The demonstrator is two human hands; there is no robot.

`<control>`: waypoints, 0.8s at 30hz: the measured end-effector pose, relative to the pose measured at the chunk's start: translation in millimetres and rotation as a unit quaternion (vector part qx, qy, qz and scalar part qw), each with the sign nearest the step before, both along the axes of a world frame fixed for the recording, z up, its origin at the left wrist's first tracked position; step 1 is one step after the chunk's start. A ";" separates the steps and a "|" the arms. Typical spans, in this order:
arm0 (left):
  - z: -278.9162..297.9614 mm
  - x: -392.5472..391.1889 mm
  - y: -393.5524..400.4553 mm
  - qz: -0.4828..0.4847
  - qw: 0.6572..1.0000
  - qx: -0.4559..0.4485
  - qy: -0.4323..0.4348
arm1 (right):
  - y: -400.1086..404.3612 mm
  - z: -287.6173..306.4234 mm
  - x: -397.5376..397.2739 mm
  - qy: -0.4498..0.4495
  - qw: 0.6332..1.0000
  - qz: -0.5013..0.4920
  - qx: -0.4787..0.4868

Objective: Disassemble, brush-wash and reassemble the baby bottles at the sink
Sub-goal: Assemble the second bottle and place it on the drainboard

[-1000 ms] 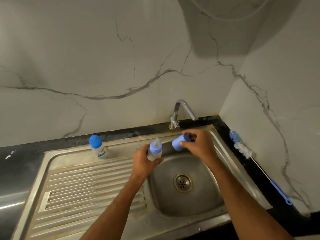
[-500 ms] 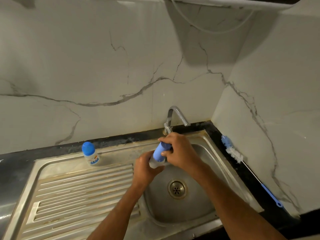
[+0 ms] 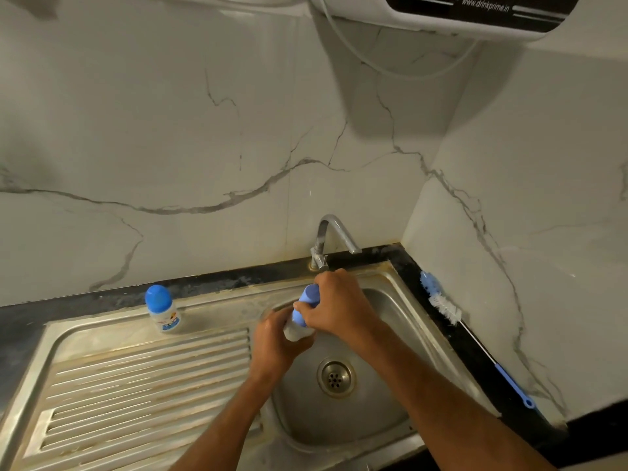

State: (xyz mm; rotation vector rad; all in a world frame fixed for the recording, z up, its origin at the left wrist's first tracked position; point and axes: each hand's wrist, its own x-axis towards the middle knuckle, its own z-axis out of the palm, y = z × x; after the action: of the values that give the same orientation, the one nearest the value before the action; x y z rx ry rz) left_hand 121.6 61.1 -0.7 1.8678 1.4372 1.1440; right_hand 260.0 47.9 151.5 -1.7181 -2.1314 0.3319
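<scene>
Over the sink basin (image 3: 384,402) I hold a small baby bottle (image 3: 296,331) between both hands. My left hand (image 3: 275,345) grips its pale body from below. My right hand (image 3: 334,305) grips the blue cap (image 3: 310,295) sitting on top of the bottle. A second baby bottle (image 3: 163,309) with its blue cap on stands upright at the back of the drainboard, to the left. A bottle brush (image 3: 441,302) with a blue handle lies on the black counter to the right of the sink.
The tap (image 3: 331,237) rises behind the basin, just past my hands; no water is seen running. The ribbed steel drainboard (image 3: 142,379) spreads to the left. Marble walls close the back and right. A white appliance (image 3: 475,15) hangs overhead.
My right hand brought the blue cap from beside the bottle onto its top and now grips it there. The camera view tilted upward.
</scene>
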 end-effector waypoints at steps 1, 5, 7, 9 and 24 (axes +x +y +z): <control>-0.8 -1.2 2.2 0.001 1.000 -0.004 0.000 | 0.7 3.3 0.1 -0.010 1.000 0.010 -0.003; 3.2 -2.5 12.8 0.005 1.000 0.001 0.002 | 11.6 3.9 -3.0 -0.026 0.998 0.053 -0.027; 3.2 -2.0 16.1 0.007 1.000 0.001 0.005 | 14.8 2.9 -7.2 -0.031 0.997 0.068 -0.023; 4.0 -2.2 15.8 0.011 1.000 0.003 0.011 | 15.1 2.2 -9.1 -0.028 0.998 0.058 -0.011; 5.9 -15.7 27.9 0.012 0.999 -0.021 -0.022 | 35.2 -8.1 -8.8 0.036 0.998 0.057 -0.002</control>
State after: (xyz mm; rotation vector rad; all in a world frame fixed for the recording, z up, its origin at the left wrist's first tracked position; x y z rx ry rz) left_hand 106.0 89.0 5.2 1.7903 1.4517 1.1508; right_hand 251.2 83.1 143.3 -1.5674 -2.1825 0.4236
